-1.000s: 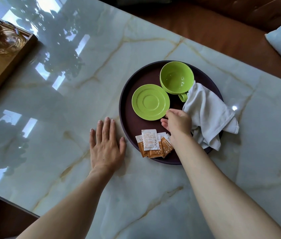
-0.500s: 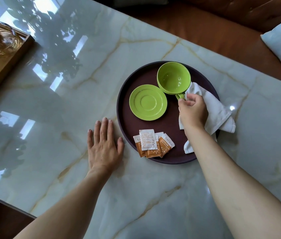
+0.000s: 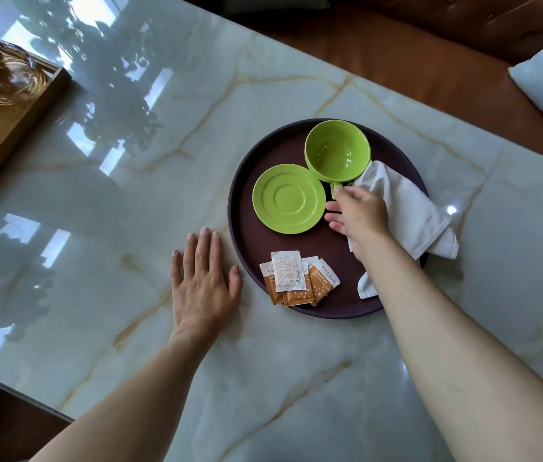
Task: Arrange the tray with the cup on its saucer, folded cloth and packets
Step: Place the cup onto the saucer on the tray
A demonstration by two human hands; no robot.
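the marble counter (image 3: 296, 95) is glossy and slick, so the round dark tray (image 3: 246, 181) on it could slide if pushed; its raised rim is the place to steady it. the white cloth (image 3: 410, 208) lies loose and rumpled on the tray's right side, one corner over the rim; soft and light, it should fold best taken by its corners. the green saucer (image 3: 288, 198) sits bare at tray centre-left, glazed and probably breakable. the green cup (image 3: 336, 153) stands just beyond it, off the saucer, rim touching the cloth; likely slippery, best lifted by its handle. the packets (image 3: 296, 278) overlap at the near edge, thin and light. the right hand (image 3: 360, 215) reaches at the handle, fingers (image 3: 335, 225) part curled, grip uncertain. the left hand (image 3: 201, 278) lies flat and released beside the tray.
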